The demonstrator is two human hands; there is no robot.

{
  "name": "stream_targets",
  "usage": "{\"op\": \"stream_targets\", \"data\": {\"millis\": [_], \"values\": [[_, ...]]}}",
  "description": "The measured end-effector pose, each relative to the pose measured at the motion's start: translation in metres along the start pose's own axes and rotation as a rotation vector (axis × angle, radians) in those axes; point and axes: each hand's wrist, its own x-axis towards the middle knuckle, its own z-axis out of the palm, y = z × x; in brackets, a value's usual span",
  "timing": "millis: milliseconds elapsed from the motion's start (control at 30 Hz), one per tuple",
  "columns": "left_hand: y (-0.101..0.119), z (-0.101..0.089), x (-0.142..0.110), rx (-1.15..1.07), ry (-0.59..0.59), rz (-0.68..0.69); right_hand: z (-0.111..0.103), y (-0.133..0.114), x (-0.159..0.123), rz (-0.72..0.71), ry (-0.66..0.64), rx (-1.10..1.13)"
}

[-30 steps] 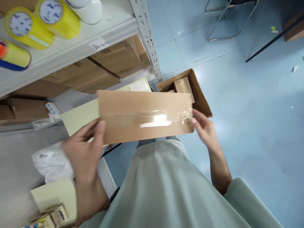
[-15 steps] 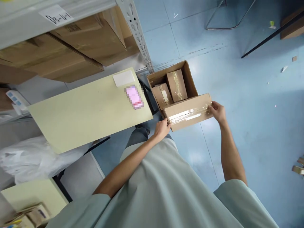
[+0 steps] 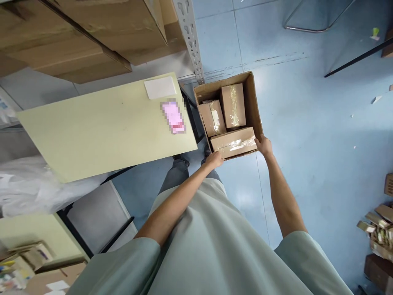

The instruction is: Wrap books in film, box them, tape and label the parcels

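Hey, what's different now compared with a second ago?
The long taped box went down from in front of the body into the open carton, beside two smaller boxes. The left hand and right hand are still near its ends, at the carton's edge; whether they still grip it, I can't tell. The smaller boxes stayed inside.

Storeroom or packing area with perforated-post metal shelving, large cardboard cartons, pale tabletop, blue floor.
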Motion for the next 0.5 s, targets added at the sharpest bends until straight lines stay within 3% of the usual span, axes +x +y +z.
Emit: {"op": "stream_targets", "data": {"millis": [100, 200, 333, 500], "values": [[-0.002, -0.008, -0.008, -0.058, 0.026, 0.060, 0.002, -0.022, -0.002, 0.022, -0.030, 0.063], [-0.021, -0.017, -0.033, -0.151, 0.061, 0.120, -0.003, -0.048, -0.017, -0.051, -0.057, 0.134], [-0.064, -0.022, -0.083, -0.323, 0.120, 0.169, -0.012, -0.094, -0.050, -0.193, -0.187, 0.295], [-0.135, -0.007, -0.149, -0.625, 0.248, 0.179, -0.007, -0.184, -0.108, -0.406, -0.521, 0.420]]}}
